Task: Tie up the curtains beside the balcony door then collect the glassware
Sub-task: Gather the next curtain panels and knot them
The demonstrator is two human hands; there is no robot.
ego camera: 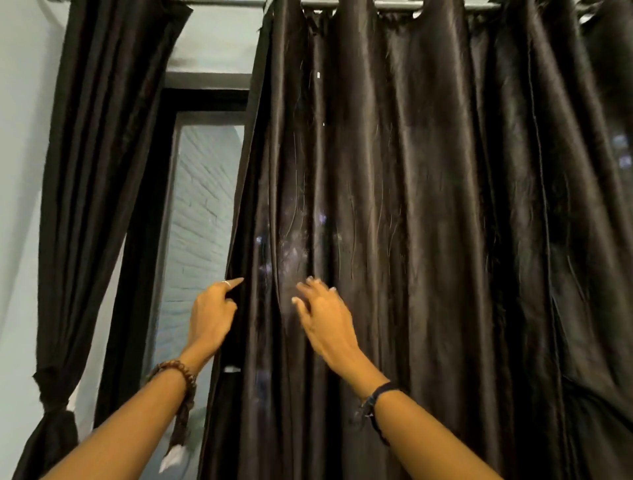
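A wide, shiny dark curtain (428,205) hangs loose from a rod and fills the middle and right of the view. A second dark curtain (99,178) on the left is knotted low down at its tie (51,387). My left hand (212,315) reaches the loose curtain's left edge, its forefinger stretched out against the fabric and the other fingers curled. My right hand (322,315) hovers at the curtain's front with fingers spread, holding nothing. No glassware is in view.
Between the two curtains shows the balcony door's dark frame (161,212) and its glass pane (198,219), with a pale brick wall beyond. A metal curtain rod (394,4) runs along the top. A pale wall (17,137) lies at the far left.
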